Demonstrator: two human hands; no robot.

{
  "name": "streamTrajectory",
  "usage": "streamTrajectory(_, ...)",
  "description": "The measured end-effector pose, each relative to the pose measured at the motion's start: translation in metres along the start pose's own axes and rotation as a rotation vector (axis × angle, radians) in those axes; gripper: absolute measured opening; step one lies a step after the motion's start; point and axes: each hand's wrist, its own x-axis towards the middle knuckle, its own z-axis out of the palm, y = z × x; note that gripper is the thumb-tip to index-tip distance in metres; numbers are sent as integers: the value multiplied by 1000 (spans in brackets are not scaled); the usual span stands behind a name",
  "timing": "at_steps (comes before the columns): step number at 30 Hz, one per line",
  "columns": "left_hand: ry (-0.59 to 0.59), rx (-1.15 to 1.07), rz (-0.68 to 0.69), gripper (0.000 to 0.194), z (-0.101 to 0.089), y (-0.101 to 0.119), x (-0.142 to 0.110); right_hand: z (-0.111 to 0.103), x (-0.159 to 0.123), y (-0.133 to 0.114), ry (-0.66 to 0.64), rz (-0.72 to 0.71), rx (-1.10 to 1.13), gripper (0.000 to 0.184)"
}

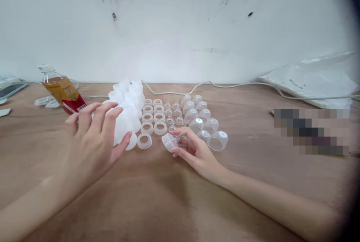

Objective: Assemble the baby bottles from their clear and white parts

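My right hand point(197, 152) pinches a clear bottle nipple fitted with a translucent screw ring point(168, 142), tilted with the ring facing left. My left hand point(97, 131) has its fingers spread over the near end of the white rounded bottles point(128, 116) and partly hides them; whether it touches one I cannot tell. Between the hands stand two columns of loose translucent rings point(144, 141). Beside them are two columns of clear nipples point(179, 121), the nearest ones partly covered by my right hand. Clear dome caps point(219, 140) stand in two columns on the right.
A drink bottle point(63, 90) with a red and yellow label stands tilted in view at the left. A white cable point(168, 93) runs along the wall. Behind on the right lies a plastic bag point(309, 78); a blurred-out flat object point(312, 131) is nearer. A phone point(12, 91) lies far left.
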Motion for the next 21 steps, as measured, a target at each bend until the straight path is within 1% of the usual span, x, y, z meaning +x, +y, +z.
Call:
streamTrajectory(2,-48,23,-9,48,7,-10,-1,1,-1,1,-5,-58,-34,23)
streamTrajectory(3,-52,25,-8,46,10,-12,-2,2,-2,1,-8,-81,-56,23)
streamTrajectory(5,-32,19,-16,41,13,-14,-3,2,-3,2,-15,-111,-96,23)
streamTrajectory(7,3,-22,-30,38,10,-13,-4,3,-3,2,-12,-125,-98,23)
streamTrajectory(9,19,-136,-51,39,-1,-9,-6,4,-4,1,11,-130,-52,23)
streamTrajectory(12,19,-397,-89,48,-20,2,-8,3,-5,-1,39,-126,31,24)
streamTrajectory(14,-3,-573,-139,51,-27,14,-8,2,-6,-2,41,-148,55,25)
streamTrajectory(15,-27,-647,-146,51,-26,20,-8,1,-7,-2,51,-170,53,26)
streamTrajectory(17,-68,-736,-97,48,-16,33,-7,-1,-8,-3,98,-213,26,27)
streamTrajectory(18,-73,-765,-36,46,-8,39,-7,-2,-10,-3,125,-228,7,27)
streamTrajectory(20,-44,-792,25,48,11,48,-9,-3,-12,-2,170,-251,-25,25)
streamTrajectory(21,-35,-804,15,51,20,51,-11,-4,-13,-1,179,-261,-32,24)
